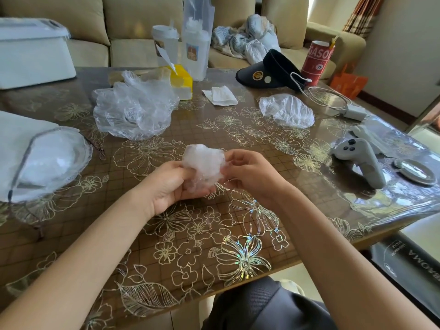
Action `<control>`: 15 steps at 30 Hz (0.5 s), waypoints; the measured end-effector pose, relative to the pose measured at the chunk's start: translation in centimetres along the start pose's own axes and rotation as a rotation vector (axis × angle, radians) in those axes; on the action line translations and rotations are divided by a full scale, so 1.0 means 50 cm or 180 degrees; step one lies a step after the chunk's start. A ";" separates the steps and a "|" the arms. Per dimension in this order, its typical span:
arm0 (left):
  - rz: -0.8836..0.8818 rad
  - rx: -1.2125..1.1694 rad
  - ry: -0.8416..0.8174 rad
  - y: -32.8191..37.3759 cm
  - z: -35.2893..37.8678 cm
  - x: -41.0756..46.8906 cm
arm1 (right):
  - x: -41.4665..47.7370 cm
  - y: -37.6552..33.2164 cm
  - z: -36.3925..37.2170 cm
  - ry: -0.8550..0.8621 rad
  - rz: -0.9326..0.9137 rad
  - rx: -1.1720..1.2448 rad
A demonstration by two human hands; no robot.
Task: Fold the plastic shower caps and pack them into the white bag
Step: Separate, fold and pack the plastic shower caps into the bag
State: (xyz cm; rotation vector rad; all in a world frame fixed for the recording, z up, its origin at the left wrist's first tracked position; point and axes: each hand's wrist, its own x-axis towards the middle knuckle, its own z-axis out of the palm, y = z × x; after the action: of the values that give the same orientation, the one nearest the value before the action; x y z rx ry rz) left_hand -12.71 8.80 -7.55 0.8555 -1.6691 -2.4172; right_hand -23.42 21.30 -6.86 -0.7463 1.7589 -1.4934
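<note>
Holding the bunched shower cap [202, 163] over the table [238, 225] | your left hand [164, 188] grips it from below, fingers curled; right hand [250, 175] pinches its right edge | white bag [23, 129] lies left, mouth facing the cap; left hand nearer.

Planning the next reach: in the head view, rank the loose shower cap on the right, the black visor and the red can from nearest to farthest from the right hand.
1. Loose shower cap, on the table beyond the right hand, slightly right.
2. Black visor, near the table's far edge.
3. Red can, behind the visor, farther right.
</note>
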 end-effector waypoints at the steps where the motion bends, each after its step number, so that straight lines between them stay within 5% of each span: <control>1: -0.0024 -0.0031 0.0005 0.002 -0.002 0.000 | 0.004 0.003 0.001 0.0106 0.0000 0.0107; 13: 0.0357 0.0421 0.0341 -0.005 0.003 0.000 | -0.009 -0.030 0.001 0.0113 0.0098 0.0408; 15: 0.0462 0.0743 0.0418 -0.006 0.003 -0.001 | -0.018 -0.043 0.007 -0.0030 0.0047 -0.0096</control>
State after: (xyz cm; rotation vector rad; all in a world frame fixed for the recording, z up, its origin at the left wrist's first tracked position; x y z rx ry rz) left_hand -12.68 9.06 -7.74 0.8662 -1.9148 -2.0553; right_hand -22.65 21.47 -4.64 -0.7528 1.7797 -1.4545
